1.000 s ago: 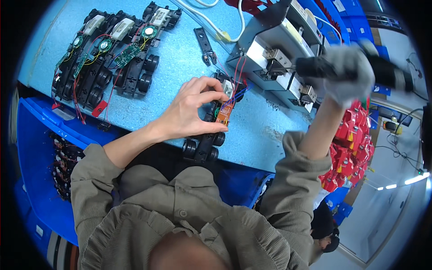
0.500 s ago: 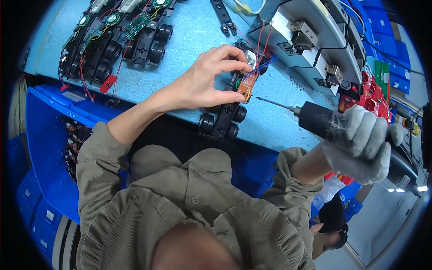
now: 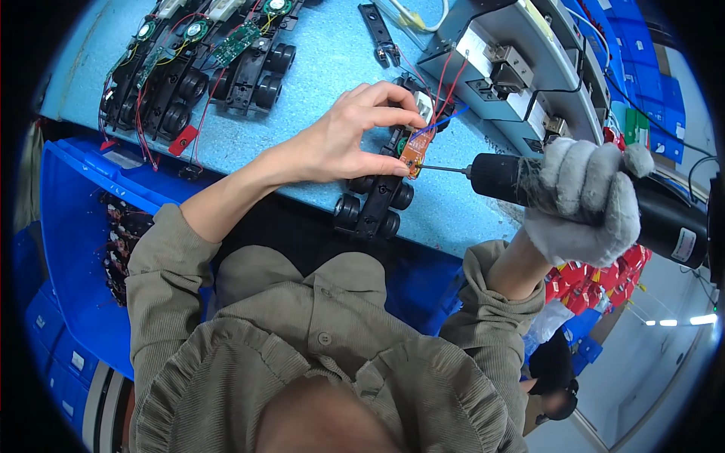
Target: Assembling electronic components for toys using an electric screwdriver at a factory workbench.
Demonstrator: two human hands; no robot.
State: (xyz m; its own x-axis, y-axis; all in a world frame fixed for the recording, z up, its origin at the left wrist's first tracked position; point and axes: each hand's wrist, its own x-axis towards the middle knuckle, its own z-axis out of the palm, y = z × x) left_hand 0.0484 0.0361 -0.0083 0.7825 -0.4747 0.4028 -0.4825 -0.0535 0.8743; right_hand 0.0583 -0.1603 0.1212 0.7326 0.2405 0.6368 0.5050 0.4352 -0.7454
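My bare left hand (image 3: 351, 136) pinches a small orange circuit board (image 3: 414, 151) between thumb and fingers. The board lies over a black toy truck chassis (image 3: 375, 202) with wheels, near the table's front edge. Red and blue wires run from the board. In a white-grey glove, my right hand (image 3: 589, 200) is wrapped round a black electric screwdriver (image 3: 502, 178). Its thin bit points left, and the tip is at the board's lower end, beside my left thumb. Whether the tip touches a screw is too small to tell.
Several wheeled chassis (image 3: 260, 79) with green boards and loose wires stand at the back left. A black plastic part (image 3: 379, 34) lies behind. Grey metal equipment (image 3: 491, 75) stands at the back right. A blue bin (image 3: 75, 226) is at left, red parts (image 3: 604, 283) at right. A person (image 3: 555, 370) is at lower right.
My right hand has moved the screwdriver up and left, bringing its bit from beside the board to the board's lower end. My left hand has stayed nearly still.
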